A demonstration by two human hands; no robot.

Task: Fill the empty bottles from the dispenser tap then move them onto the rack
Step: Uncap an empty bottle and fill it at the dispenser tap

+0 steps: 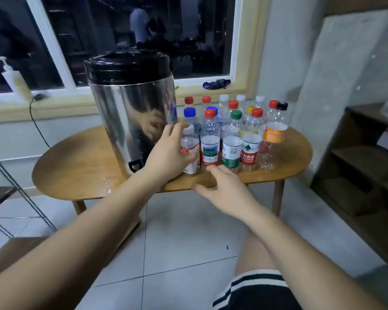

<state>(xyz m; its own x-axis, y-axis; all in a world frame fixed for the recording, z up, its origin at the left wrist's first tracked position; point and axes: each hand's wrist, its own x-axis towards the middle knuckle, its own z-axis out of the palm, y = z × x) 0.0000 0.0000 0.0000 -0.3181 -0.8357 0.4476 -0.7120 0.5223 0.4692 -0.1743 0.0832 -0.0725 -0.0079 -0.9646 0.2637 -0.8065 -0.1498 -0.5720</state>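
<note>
Head view puts the task at its very start: the capped bottles [231, 135] all look empty and stand bunched on the table [76, 166] at 3 o'clock of the dispenser [130, 108], and the wire rack [0, 194] at 9 o'clock shows none. The left hand [168, 151] curls its fingers round the white-capped bottle [189, 148] at the cluster's 8 o'clock corner, near the tap [135, 164]. The right hand [224, 193] hovers at the cluster's 6 o'clock, fingers loose, holding nothing. Uncapping, filling and racking are all left.

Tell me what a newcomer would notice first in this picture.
A big steel dispenser with a black lid stands on the wooden table. Right of it crowd clear bottles with coloured caps. The left hand grips the front white-capped bottle; the right hand hovers open at the table's edge.
</note>
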